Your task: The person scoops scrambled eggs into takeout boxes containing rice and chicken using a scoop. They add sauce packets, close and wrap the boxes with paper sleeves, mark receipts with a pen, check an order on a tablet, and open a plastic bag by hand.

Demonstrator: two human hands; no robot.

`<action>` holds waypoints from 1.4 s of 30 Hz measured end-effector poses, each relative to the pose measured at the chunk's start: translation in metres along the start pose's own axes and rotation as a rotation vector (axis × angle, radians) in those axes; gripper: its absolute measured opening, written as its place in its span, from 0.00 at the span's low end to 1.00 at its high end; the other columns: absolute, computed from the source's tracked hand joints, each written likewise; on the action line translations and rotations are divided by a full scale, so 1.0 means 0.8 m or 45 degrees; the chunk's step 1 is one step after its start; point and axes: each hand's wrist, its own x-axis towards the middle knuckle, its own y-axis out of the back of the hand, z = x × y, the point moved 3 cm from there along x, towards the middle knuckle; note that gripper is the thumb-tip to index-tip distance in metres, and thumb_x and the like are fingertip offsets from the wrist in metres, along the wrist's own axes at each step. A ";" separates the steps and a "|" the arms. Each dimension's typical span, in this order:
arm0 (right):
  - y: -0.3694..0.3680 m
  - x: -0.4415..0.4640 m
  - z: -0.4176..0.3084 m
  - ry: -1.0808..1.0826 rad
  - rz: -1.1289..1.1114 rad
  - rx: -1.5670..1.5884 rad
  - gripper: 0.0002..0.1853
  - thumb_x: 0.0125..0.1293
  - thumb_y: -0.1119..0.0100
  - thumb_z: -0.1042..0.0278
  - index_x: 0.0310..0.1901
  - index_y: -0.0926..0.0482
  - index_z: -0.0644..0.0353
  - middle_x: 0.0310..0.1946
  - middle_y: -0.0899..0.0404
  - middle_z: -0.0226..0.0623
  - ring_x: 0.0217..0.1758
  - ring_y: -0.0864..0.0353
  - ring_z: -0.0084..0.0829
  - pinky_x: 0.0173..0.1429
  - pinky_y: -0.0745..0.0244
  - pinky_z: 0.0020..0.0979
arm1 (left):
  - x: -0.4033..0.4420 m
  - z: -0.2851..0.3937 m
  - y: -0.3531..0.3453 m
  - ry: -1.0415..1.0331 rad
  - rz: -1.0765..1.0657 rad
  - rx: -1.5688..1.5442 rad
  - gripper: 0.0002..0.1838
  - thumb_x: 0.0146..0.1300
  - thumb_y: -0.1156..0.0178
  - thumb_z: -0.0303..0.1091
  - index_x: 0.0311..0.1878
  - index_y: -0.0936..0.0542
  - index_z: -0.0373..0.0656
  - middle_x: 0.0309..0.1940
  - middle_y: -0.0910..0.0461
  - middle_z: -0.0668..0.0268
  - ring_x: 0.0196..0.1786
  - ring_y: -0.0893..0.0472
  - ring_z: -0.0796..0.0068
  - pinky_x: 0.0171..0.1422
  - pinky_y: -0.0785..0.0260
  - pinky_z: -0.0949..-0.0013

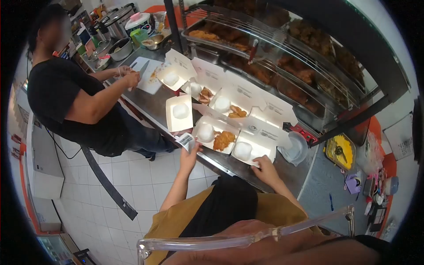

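Observation:
My left hand is closed on a small white printed slip at the counter's front edge. It is beside an open white paper box with a rice mound and a piece of fried chicken. My right hand has its fingers curled at the near right corner of another open paper box. That box holds a rice mound. Behind these stand several more open boxes, some with rice and chicken, others showing only rice.
At left a co-worker in a black shirt holds a knife over a white cutting board. A heated display rack with trays of fried chicken stands behind the boxes. To the right are a clear plastic tub and a container of yellow food.

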 end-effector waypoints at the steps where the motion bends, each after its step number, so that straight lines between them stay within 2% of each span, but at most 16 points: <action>1: 0.004 -0.009 0.016 -0.061 0.114 -0.125 0.14 0.53 0.41 0.66 0.39 0.29 0.63 0.31 0.32 0.44 0.34 0.29 0.40 0.40 0.31 0.35 | 0.006 -0.002 0.009 -0.121 0.125 0.244 0.15 0.61 0.48 0.37 0.41 0.26 0.31 0.28 0.23 0.58 0.29 0.23 0.69 0.36 0.32 0.68; 2: 0.006 -0.015 0.029 -0.121 0.225 -0.251 0.15 0.53 0.42 0.65 0.39 0.31 0.65 0.32 0.32 0.48 0.38 0.31 0.46 0.41 0.31 0.39 | 0.011 -0.007 0.015 -0.117 0.115 0.245 0.15 0.61 0.48 0.37 0.41 0.26 0.31 0.28 0.23 0.58 0.29 0.23 0.69 0.36 0.32 0.68; 3: 0.006 -0.017 0.038 -0.130 0.227 -0.251 0.15 0.53 0.42 0.65 0.39 0.31 0.65 0.32 0.32 0.48 0.38 0.31 0.46 0.41 0.31 0.39 | 0.015 -0.011 0.022 -0.129 0.152 0.573 0.17 0.59 0.45 0.39 0.36 0.26 0.30 0.26 0.24 0.55 0.28 0.24 0.65 0.35 0.33 0.65; 5: 0.012 -0.024 0.054 -0.303 0.570 -0.379 0.22 0.53 0.41 0.63 0.43 0.38 0.66 0.31 0.30 0.52 0.36 0.29 0.51 0.41 0.31 0.43 | 0.023 -0.029 0.027 -0.064 0.163 1.038 0.22 0.53 0.40 0.46 0.28 0.27 0.30 0.23 0.26 0.48 0.28 0.25 0.52 0.35 0.33 0.59; 8: 0.002 -0.028 0.088 -0.735 0.405 -0.058 0.25 0.54 0.43 0.66 0.46 0.44 0.67 0.27 0.28 0.55 0.33 0.27 0.54 0.42 0.32 0.44 | 0.035 -0.063 0.022 -0.030 0.174 0.865 0.23 0.53 0.41 0.48 0.27 0.28 0.30 0.24 0.26 0.47 0.30 0.25 0.48 0.36 0.34 0.56; 9: -0.005 -0.030 0.105 -0.739 0.408 -0.057 0.25 0.54 0.43 0.66 0.46 0.44 0.67 0.27 0.28 0.55 0.33 0.27 0.54 0.42 0.32 0.44 | 0.040 -0.072 0.020 -0.031 0.168 0.866 0.23 0.53 0.41 0.48 0.27 0.28 0.30 0.24 0.26 0.47 0.30 0.25 0.48 0.36 0.34 0.56; 15: -0.015 -0.048 0.124 -1.001 0.316 0.422 0.17 0.57 0.56 0.74 0.46 0.46 0.67 0.21 0.27 0.48 0.17 0.24 0.39 0.21 0.29 0.35 | 0.059 -0.075 0.012 -0.152 0.355 0.738 0.21 0.51 0.42 0.42 0.36 0.26 0.30 0.30 0.24 0.43 0.36 0.24 0.47 0.42 0.33 0.57; 17: -0.017 -0.067 0.124 -1.120 0.329 0.524 0.15 0.57 0.62 0.76 0.46 0.47 0.66 0.18 0.28 0.45 0.12 0.27 0.30 0.12 0.34 0.28 | 0.065 -0.100 0.017 0.261 0.222 0.752 0.19 0.48 0.44 0.36 0.40 0.26 0.30 0.32 0.24 0.44 0.38 0.24 0.48 0.44 0.33 0.59; 22: -0.003 -0.115 0.142 -1.121 0.488 0.646 0.11 0.58 0.64 0.76 0.43 0.45 0.66 0.15 0.29 0.43 0.12 0.27 0.31 0.12 0.34 0.30 | 0.072 -0.098 0.021 0.211 -0.065 0.829 0.19 0.44 0.45 0.35 0.39 0.25 0.30 0.32 0.23 0.43 0.40 0.23 0.51 0.44 0.32 0.60; 28: 0.006 -0.129 0.153 -1.079 0.594 0.721 0.10 0.59 0.59 0.75 0.40 0.44 0.66 0.17 0.29 0.45 0.12 0.27 0.32 0.12 0.33 0.29 | 0.077 -0.073 -0.008 0.288 -0.151 0.678 0.22 0.50 0.43 0.45 0.31 0.23 0.29 0.29 0.23 0.43 0.36 0.22 0.49 0.41 0.32 0.58; 29: 0.006 -0.130 0.153 -1.085 0.602 0.724 0.10 0.59 0.59 0.75 0.40 0.44 0.66 0.17 0.29 0.45 0.12 0.27 0.32 0.12 0.33 0.29 | 0.082 -0.074 -0.009 0.299 -0.192 0.920 0.24 0.52 0.44 0.47 0.30 0.23 0.29 0.29 0.23 0.43 0.35 0.22 0.48 0.41 0.32 0.57; 30: 0.007 -0.128 0.148 -1.115 0.571 0.716 0.12 0.60 0.58 0.73 0.42 0.44 0.66 0.18 0.29 0.45 0.12 0.27 0.32 0.12 0.32 0.30 | 0.086 -0.075 -0.009 0.305 -0.232 1.161 0.26 0.53 0.44 0.50 0.29 0.23 0.29 0.28 0.23 0.42 0.35 0.22 0.47 0.40 0.32 0.57; 34: 0.016 -0.124 0.116 -1.122 0.602 0.600 0.18 0.63 0.55 0.69 0.50 0.45 0.67 0.19 0.28 0.45 0.12 0.28 0.29 0.13 0.33 0.26 | 0.071 -0.091 0.010 0.114 -0.178 1.160 0.27 0.53 0.44 0.52 0.27 0.23 0.29 0.28 0.25 0.40 0.36 0.23 0.44 0.40 0.32 0.57; 37: 0.008 -0.130 0.119 -1.120 0.571 0.560 0.20 0.63 0.56 0.69 0.54 0.47 0.66 0.19 0.27 0.43 0.13 0.27 0.28 0.14 0.32 0.26 | 0.042 -0.091 0.023 0.241 -0.089 1.198 0.25 0.54 0.43 0.49 0.28 0.22 0.28 0.25 0.23 0.44 0.31 0.21 0.51 0.37 0.31 0.60; 39: -0.009 -0.136 0.141 -1.118 0.554 0.606 0.20 0.63 0.57 0.70 0.54 0.47 0.66 0.19 0.27 0.43 0.13 0.27 0.28 0.15 0.32 0.27 | 0.024 -0.073 0.020 0.314 -0.095 0.698 0.20 0.56 0.42 0.42 0.28 0.22 0.28 0.23 0.21 0.53 0.27 0.22 0.67 0.34 0.32 0.66; 42: -0.012 -0.132 0.140 -1.095 0.493 0.590 0.19 0.63 0.57 0.71 0.54 0.47 0.65 0.20 0.26 0.42 0.16 0.25 0.29 0.18 0.29 0.28 | 0.013 -0.045 0.012 0.417 -0.199 0.663 0.16 0.57 0.42 0.38 0.28 0.22 0.30 0.22 0.22 0.62 0.26 0.26 0.78 0.32 0.34 0.70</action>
